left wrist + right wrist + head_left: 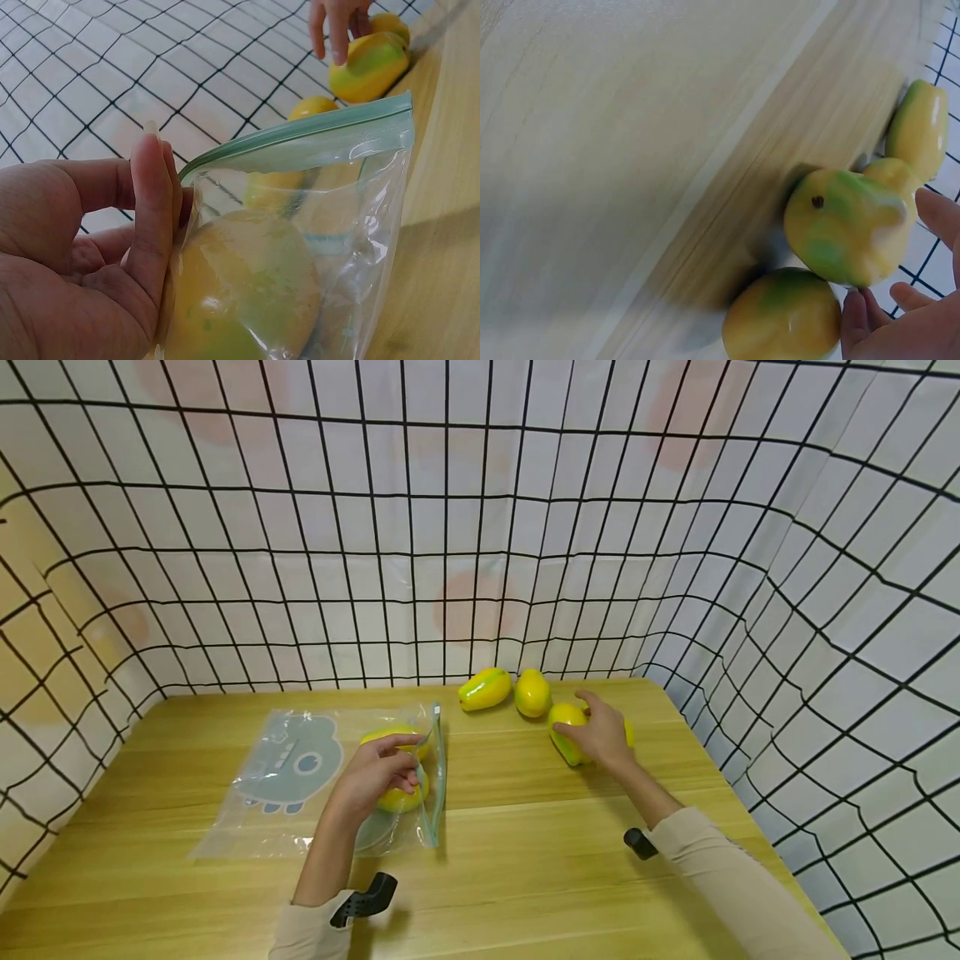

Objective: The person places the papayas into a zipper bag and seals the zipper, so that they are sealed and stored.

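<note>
A clear zip bag (258, 827) with a green zip edge and a blue-green cartoon animal print lies on the left of the table. Yellow-green mangoes (251, 277) show inside, near the mouth. My left hand (375, 772) pinches the film at the bag's mouth, lifting the zip edge. My right hand (602, 733) is over a yellow-green mango (832, 225), thumb on one side and fingers on the other, the index finger raised off it. Close beside those fingers is another mango (780, 319), mostly hidden behind the hand in the head view.
Two more mangoes, an elongated one (485, 689) and a rounder one (532, 693), lie at the back edge of the wooden table (517, 877). White sheeting with a black grid net (465, 527) encloses the back and sides.
</note>
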{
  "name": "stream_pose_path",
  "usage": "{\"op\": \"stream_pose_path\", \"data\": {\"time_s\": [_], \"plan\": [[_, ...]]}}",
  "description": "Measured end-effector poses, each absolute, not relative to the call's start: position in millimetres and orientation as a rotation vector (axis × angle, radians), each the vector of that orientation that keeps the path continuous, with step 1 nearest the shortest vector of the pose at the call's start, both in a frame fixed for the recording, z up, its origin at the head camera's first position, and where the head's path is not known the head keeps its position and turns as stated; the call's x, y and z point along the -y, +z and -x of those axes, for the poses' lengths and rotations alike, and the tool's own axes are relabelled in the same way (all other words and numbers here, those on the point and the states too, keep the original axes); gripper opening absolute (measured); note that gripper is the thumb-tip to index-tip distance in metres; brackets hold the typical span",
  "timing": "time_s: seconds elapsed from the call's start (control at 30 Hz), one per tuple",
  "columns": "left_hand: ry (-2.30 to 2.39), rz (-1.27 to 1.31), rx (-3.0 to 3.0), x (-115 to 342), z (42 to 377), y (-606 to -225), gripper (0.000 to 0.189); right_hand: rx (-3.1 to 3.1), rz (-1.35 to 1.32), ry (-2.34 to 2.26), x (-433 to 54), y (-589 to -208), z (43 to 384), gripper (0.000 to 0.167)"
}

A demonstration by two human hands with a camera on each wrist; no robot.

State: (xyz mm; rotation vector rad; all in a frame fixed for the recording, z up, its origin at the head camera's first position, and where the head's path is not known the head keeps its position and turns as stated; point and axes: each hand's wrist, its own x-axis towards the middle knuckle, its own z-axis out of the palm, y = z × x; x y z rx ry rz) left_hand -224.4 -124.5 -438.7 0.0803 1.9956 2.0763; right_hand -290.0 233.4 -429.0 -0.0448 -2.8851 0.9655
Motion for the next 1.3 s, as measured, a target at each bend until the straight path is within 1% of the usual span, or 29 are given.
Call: {"op": "stream_pose_path", "data": {"time_s": [0.27, 0.53, 0.83, 1.3], "plan": [[2.097, -0.045, -1.968, 124.6, 224.4, -437.7, 0.043, 2.848, -0.018, 0.908, -229.5, -437.3, 292.5, 0.075], [2.106, -0.056, -1.955, 124.0, 223.9, -436.8, 0.044, 2.855, 0.001, 0.892, -227.2, -443.0, 291.3, 0.075], [2.088, -0.049, -1.980, 124.4, 222.9, -437.0, 0.044, 2.848, -0.004, 0.908, -221.3, -445.8, 288.2, 0.079], [2.079, -0.072, -1.979, 124.6, 221.5, -435.4, 0.044, 2.912, -0.081, 0.814, -216.3, -442.5, 286.5, 0.076]]}}
